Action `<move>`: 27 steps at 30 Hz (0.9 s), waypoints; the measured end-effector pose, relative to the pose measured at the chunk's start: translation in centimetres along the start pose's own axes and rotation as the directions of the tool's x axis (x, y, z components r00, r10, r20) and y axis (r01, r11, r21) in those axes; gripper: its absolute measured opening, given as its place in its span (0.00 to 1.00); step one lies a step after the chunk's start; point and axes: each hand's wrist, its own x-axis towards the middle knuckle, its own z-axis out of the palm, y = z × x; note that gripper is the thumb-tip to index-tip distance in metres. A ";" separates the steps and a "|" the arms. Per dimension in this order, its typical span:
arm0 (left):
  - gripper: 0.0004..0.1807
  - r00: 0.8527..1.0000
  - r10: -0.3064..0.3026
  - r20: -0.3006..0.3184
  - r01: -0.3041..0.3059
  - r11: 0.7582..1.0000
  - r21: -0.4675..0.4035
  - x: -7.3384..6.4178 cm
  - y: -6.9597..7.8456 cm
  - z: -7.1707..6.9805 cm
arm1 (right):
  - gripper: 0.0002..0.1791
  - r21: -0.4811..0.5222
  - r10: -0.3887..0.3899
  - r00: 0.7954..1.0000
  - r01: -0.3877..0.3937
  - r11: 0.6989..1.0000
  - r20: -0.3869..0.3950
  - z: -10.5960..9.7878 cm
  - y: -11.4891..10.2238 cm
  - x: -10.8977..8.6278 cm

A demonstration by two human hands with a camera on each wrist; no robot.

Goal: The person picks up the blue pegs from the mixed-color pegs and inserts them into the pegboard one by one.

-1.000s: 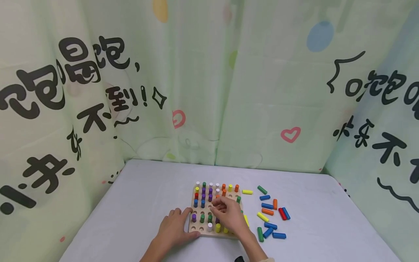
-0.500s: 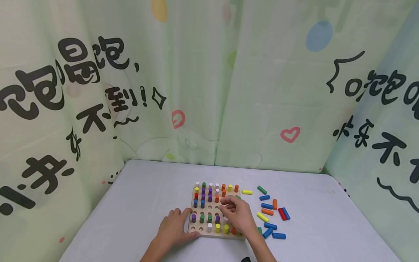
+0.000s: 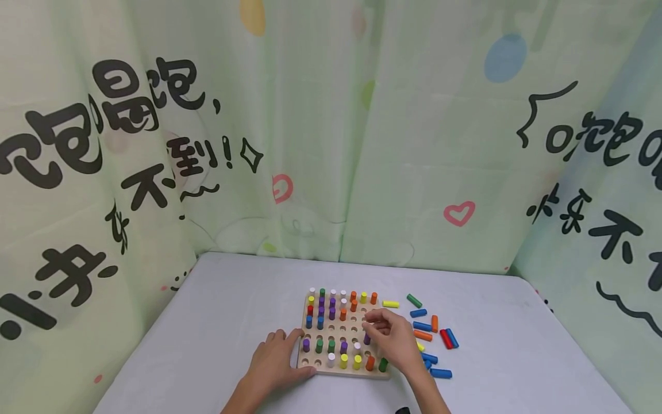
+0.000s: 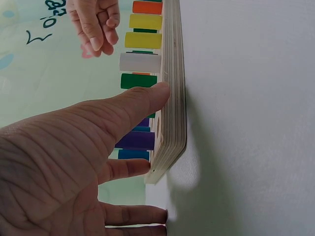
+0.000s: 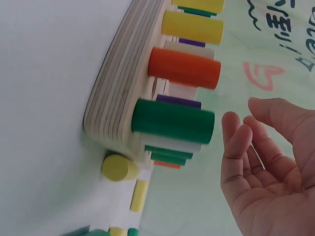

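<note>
A wooden pegboard (image 3: pixel 341 374) lies on the table with coloured pegs upright in many of its holes. My left hand (image 3: pixel 276 359) rests at its near left corner. In the left wrist view the straight thumb (image 4: pixel 142 98) touches the front edge, with the index finger by the side. My right hand (image 3: pixel 390 339) hovers over the board's right part, fingers loosely bent, and covers some holes. Nothing shows between those fingers in the right wrist view, where a green peg (image 5: pixel 172 120) and an orange peg (image 5: pixel 184 68) stand nearby.
Right of the board lie several loose pegs, among them a blue peg (image 3: pixel 441 373), a red peg (image 3: pixel 446 338), a green peg (image 3: pixel 414 299) and a yellow peg (image 3: pixel 390 303). A patterned curtain (image 3: pixel 320 144) hangs behind the white table (image 3: pixel 248 293).
My right hand has shifted right across the board, uncovering middle holes and pegs and hiding some loose pegs on the right. My left hand has stayed in place.
</note>
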 end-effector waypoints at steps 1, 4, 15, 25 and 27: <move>0.44 1.000 -0.002 0.000 0.002 1.000 0.003 0.0 0.0 0.0 | 0.10 -0.003 0.002 1.000 -0.002 1.000 -0.003 -0.2 0.1 0.0; 0.44 1.000 -0.007 0.001 0.007 1.000 0.007 0.0 0.1 0.0 | 0.11 -0.009 0.010 1.000 -0.010 1.000 -0.017 -0.6 0.4 0.1; 0.44 1.000 -0.011 0.003 0.011 1.000 0.000 0.0 0.1 0.1 | 0.11 -0.053 0.018 0.998 -0.021 0.998 -0.060 -2.3 1.3 0.3; 0.43 1.000 -0.002 -0.006 0.002 1.000 -0.003 -0.2 0.1 -0.1 | 0.13 -0.094 0.056 0.995 -0.064 0.993 -0.081 -3.9 2.2 0.5; 0.43 1.000 -0.003 -0.008 0.002 1.000 -0.004 -0.2 0.1 -0.1 | 0.13 -0.106 0.055 0.995 -0.064 0.992 -0.089 -4.2 2.5 0.5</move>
